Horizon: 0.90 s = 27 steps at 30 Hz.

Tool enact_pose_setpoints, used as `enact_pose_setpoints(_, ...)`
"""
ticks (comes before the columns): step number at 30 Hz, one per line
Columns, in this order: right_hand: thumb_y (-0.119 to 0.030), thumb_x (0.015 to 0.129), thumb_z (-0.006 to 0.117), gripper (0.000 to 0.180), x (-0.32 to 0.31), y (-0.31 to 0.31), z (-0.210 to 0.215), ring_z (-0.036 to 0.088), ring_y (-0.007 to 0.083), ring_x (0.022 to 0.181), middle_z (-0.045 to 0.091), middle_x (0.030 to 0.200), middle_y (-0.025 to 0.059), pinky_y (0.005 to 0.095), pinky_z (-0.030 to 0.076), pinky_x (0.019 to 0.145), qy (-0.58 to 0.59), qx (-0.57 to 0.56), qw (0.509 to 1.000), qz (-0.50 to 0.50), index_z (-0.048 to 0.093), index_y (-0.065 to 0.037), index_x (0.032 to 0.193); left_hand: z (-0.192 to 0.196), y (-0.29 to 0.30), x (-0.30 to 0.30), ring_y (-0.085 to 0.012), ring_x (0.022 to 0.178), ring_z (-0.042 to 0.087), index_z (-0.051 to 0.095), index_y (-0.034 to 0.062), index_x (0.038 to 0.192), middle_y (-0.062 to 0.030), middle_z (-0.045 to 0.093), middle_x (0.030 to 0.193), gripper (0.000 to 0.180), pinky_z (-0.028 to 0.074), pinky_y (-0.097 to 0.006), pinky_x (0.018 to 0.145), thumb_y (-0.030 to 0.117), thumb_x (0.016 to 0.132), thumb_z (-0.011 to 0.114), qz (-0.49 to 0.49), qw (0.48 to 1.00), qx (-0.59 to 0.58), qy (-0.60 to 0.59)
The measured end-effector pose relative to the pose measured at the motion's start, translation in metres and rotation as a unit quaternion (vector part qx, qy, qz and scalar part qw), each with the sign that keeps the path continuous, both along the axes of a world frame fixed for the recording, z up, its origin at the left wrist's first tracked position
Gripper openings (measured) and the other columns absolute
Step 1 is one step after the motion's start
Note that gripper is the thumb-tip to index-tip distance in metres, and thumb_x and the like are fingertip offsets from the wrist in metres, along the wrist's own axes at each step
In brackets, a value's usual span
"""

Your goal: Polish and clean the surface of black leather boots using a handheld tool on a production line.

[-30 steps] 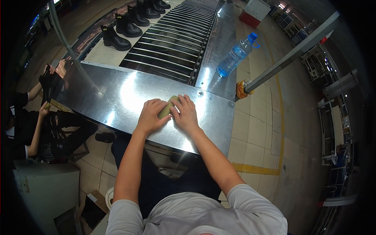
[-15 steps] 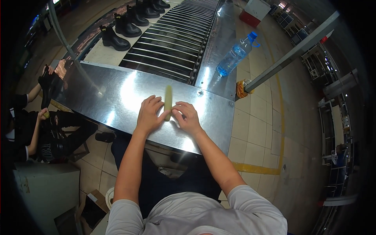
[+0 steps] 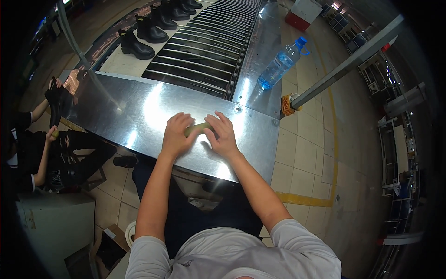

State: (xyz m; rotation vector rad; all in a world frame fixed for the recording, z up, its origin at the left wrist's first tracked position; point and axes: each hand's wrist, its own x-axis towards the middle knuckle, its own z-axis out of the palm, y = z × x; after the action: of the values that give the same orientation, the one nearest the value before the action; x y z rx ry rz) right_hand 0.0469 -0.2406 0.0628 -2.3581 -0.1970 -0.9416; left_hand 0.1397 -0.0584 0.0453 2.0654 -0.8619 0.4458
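Hands: left hand [image 3: 175, 136] and right hand [image 3: 224, 136] lie palm-down, side by side on the metal table [image 3: 139, 111], forearms entering from the lower edge.
Left hand state: fingers curled over the left end of a small yellowish-green strip [image 3: 199, 129], pressing it to the table; thumb hidden under the hand.
Right hand state: fingers spread and bent, fingertips resting on the right end of the same strip; whether it pinches or only presses cannot be told.
Strip: flat, narrow, pale olive; lies between the two hands, crosswise to the forearms, only its middle showing between the fingers.
Table surface: bright sheet steel with glare patches just beyond the knuckles and under the right wrist.
Beyond the hands: roller conveyor [image 3: 204, 51] starts at the far edge of the table; black boots [image 3: 139, 39] stand in a row on a pale board beyond the left hand, well apart from it.
Beyond the right hand: clear plastic water bottle [image 3: 281, 65] with blue cap, lying on the steel side panel, well apart from the fingers.
Right of the right hand: grey slanting pole [image 3: 344, 65] rising from the tiled floor.
Left of the left hand: another person [image 3: 42, 149] in dark clothing, seated low, holding a dark shoe [image 3: 55, 100].
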Motion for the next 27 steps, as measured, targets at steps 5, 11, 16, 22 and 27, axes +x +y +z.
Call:
enact_pose_setpoints(5, -0.017, 0.091, 0.072, 0.025, 0.003, -0.002, -0.008, 0.065, 0.0361, 0.116, 0.075, 0.107, 0.0131, 0.0443, 0.048, 0.102, 0.021, -0.039, 0.999, 0.0, 0.072, -0.005, 0.112, 0.003, 0.0, -0.001, -0.0363, 0.13, 0.054, 0.073, 0.007, 0.111, -0.0116, 0.068, 0.126, 0.032, 0.041, -0.05, 0.109, 0.022, 0.083, 0.078, -0.045, 0.997, 0.055, -0.036)
enact_pose_setpoints(11, -0.018, 0.092, 0.071, 0.027, 0.0, -0.001, -0.008, 0.064, 0.0367, 0.118, 0.074, 0.113, 0.0123, 0.0456, 0.046, 0.103, -0.002, 0.006, 0.999, -0.037, 0.071, -0.004, 0.116, -0.001, 0.004, 0.0, -0.0362, 0.131, 0.053, 0.073, 0.0077, 0.117, -0.0108, 0.066, 0.131, 0.039, 0.04, -0.049, 0.111, 0.026, 0.082, 0.079, -0.026, 0.998, 0.059, 0.008)
enact_pose_setpoints(16, -0.019, 0.093, 0.07, 0.032, 0.003, -0.002, -0.007, 0.062, 0.0377, 0.121, 0.073, 0.116, 0.0127, 0.0486, 0.044, 0.106, -0.005, -0.062, 0.998, -0.028, 0.07, -0.006, 0.122, 0.007, 0.004, -0.002, -0.0362, 0.134, 0.051, 0.072, 0.0081, 0.12, -0.0114, 0.066, 0.132, 0.041, 0.04, -0.048, 0.112, 0.022, 0.082, 0.078, -0.121, 0.99, 0.076, -0.011)
enact_pose_setpoints(22, -0.021, 0.093, 0.071, 0.033, -0.001, 0.0, -0.009, 0.058, 0.0377, 0.128, 0.07, 0.124, 0.0144, 0.0474, 0.043, 0.107, 0.065, 0.051, 0.997, -0.004, 0.07, -0.006, 0.122, -0.005, 0.004, 0.007, -0.0377, 0.129, 0.055, 0.069, 0.0057, 0.118, -0.0156, 0.063, 0.136, 0.035, 0.041, -0.049, 0.111, 0.017, 0.085, 0.074, 0.061, 0.998, -0.015, 0.023)
enact_pose_setpoints(27, -0.021, 0.091, 0.073, 0.036, 0.001, 0.001, -0.002, 0.062, 0.0381, 0.122, 0.074, 0.114, 0.0112, 0.0456, 0.045, 0.105, 0.004, -0.044, 0.999, 0.007, 0.07, -0.008, 0.124, 0.004, 0.0, 0.0, -0.0397, 0.137, 0.049, 0.067, 0.0071, 0.131, -0.0187, 0.059, 0.142, 0.053, 0.038, -0.05, 0.114, 0.032, 0.085, 0.078, -0.062, 0.995, 0.073, -0.012)
